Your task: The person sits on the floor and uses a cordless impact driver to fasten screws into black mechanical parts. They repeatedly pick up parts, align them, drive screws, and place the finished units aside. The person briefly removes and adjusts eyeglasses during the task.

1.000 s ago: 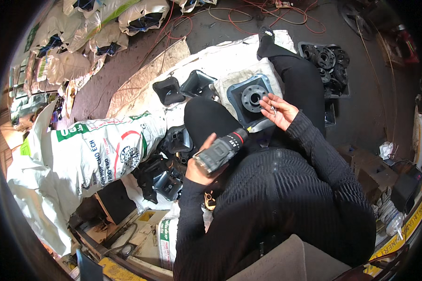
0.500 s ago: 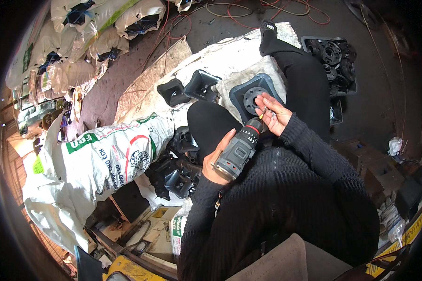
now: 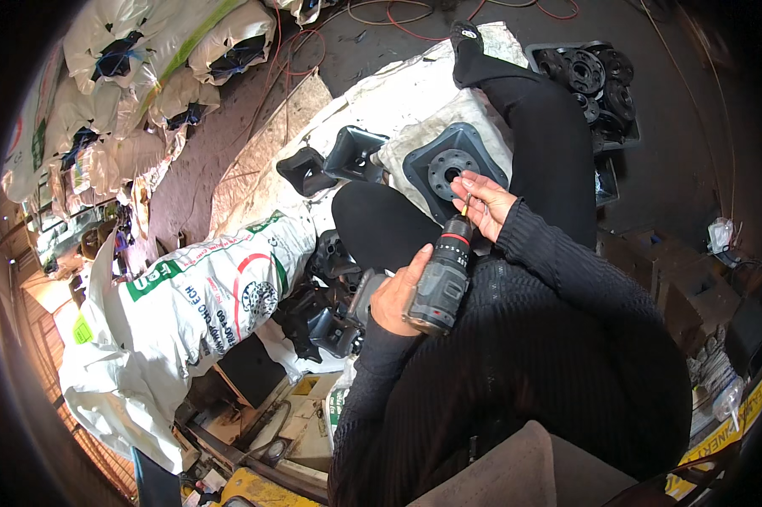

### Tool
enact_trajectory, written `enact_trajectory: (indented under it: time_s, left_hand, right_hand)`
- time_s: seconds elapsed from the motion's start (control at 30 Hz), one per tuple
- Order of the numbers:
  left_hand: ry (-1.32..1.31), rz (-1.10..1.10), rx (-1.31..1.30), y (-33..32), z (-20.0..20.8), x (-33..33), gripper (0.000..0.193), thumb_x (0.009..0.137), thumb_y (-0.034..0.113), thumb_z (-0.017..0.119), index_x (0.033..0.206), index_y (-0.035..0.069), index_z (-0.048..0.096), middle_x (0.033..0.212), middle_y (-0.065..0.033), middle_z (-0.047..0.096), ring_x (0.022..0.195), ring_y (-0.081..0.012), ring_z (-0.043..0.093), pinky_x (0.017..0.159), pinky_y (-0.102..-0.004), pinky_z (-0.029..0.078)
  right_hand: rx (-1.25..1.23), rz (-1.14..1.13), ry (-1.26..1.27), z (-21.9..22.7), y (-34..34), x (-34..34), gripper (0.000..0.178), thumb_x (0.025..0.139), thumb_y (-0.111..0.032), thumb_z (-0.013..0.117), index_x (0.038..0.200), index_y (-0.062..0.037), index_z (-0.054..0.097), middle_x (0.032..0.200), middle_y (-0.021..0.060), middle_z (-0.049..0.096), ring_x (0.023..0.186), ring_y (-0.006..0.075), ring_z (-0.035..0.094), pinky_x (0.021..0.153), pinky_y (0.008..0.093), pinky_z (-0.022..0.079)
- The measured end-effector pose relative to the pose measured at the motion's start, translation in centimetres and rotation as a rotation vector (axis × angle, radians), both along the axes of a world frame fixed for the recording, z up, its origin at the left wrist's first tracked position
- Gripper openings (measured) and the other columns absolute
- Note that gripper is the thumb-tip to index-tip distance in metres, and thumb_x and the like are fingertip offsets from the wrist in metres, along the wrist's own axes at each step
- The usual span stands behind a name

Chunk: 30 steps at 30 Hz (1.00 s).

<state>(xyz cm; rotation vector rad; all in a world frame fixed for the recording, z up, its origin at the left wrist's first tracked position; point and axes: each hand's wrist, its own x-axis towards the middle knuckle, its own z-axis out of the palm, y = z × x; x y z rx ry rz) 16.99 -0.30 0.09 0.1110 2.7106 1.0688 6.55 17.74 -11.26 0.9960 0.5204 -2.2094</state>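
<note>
My left hand [image 3: 395, 302] is wrapped around the handle of a black and grey cordless drill [image 3: 442, 291] with a red ring near its chuck. A thin bit [image 3: 467, 205] sticks out of the chuck toward the far side. Curled round the bit's tip, my right hand [image 3: 487, 208] pinches something small that I cannot make out. Just beyond those fingers, a dark grey square plastic part [image 3: 432, 160] with a round, holed metal flange [image 3: 453, 171] in its middle rests on a pale folded sack [image 3: 492, 127] between my legs.
Several similar black parts [image 3: 355, 152] lie left of the sack, more beside my left knee. A black tray [image 3: 626, 135] of round flanges stands far right. A printed white sack [image 3: 220, 287] lies at left. Bagged parts [image 3: 110, 59] are stacked far left; hoses [image 3: 398, 21] cross the floor.
The drill has turned more upright, its bit meeting my right fingers more directly. My right hand has closed in around the bit's tip. The whole view has shifted slightly.
</note>
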Motion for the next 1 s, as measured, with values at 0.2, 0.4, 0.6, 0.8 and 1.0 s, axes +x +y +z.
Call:
enact_trajectory:
  time_s: [0.2, 0.4, 0.6, 0.8, 1.0]
  left_hand:
    - [-0.129, 0.059, 0.005, 0.2, 0.3, -0.1, 0.067, 0.069, 0.011, 0.069, 0.132, 0.013, 0.046, 0.097, -0.0098, 0.064, 0.082, -0.0268, 0.065, 0.070, -0.0334, 0.051]
    - [-0.040, -0.005, -0.188, -1.6, 0.4, -2.1, 0.062, 0.075, 0.019, 0.071, 0.129, 0.005, 0.045, 0.122, -0.0135, 0.055, 0.102, -0.0260, 0.061, 0.085, -0.0316, 0.048]
    - [-0.222, 0.054, -0.162, -1.5, -0.1, -4.9, 0.060, 0.072, 0.019, 0.073, 0.126, 0.009, 0.049, 0.124, -0.0093, 0.055, 0.105, -0.0276, 0.059, 0.086, -0.0335, 0.047]
    - [-0.397, 0.044, -0.240, -1.7, -0.6, -6.1, 0.054, 0.073, 0.014, 0.071, 0.123, 0.008, 0.052, 0.124, -0.0085, 0.055, 0.104, -0.0275, 0.060, 0.087, -0.0320, 0.046]
    - [-0.219, -0.063, -0.160, -2.7, -1.1, -6.0, 0.067, 0.072, 0.023, 0.074, 0.130, 0.009, 0.044, 0.122, -0.0113, 0.056, 0.104, -0.0269, 0.060, 0.085, -0.0315, 0.049]
  right_hand:
    - [0.081, 0.045, 0.061, -2.3, -0.1, 1.4, 0.026, 0.092, -0.018, 0.055, 0.113, -0.0030, 0.053, 0.099, 0.0061, 0.062, 0.091, 0.0151, 0.062, 0.080, 0.0304, 0.053]
    - [0.425, -0.023, 0.076, -7.1, 1.2, 0.6, 0.027, 0.094, -0.024, 0.049, 0.108, -0.0039, 0.060, 0.071, -0.0041, 0.046, 0.057, 0.0058, 0.046, 0.057, 0.0219, 0.048]
    - [0.922, 0.305, 0.301, -9.4, -0.2, -2.1, 0.049, 0.076, -0.042, 0.071, 0.103, -0.0031, 0.060, 0.076, 0.0034, 0.060, 0.064, 0.0116, 0.055, 0.064, 0.0260, 0.048]
    - [0.734, 0.395, 0.366, -9.0, -0.5, -2.5, 0.033, 0.079, -0.033, 0.072, 0.080, -0.0021, 0.061, 0.075, 0.0039, 0.061, 0.069, 0.0091, 0.055, 0.064, 0.0222, 0.045]
    - [0.556, 0.261, 0.512, -6.9, 0.1, -0.8, 0.023, 0.083, -0.021, 0.069, 0.076, -0.0046, 0.055, 0.066, 0.0001, 0.061, 0.060, 0.0035, 0.052, 0.059, 0.0194, 0.042]
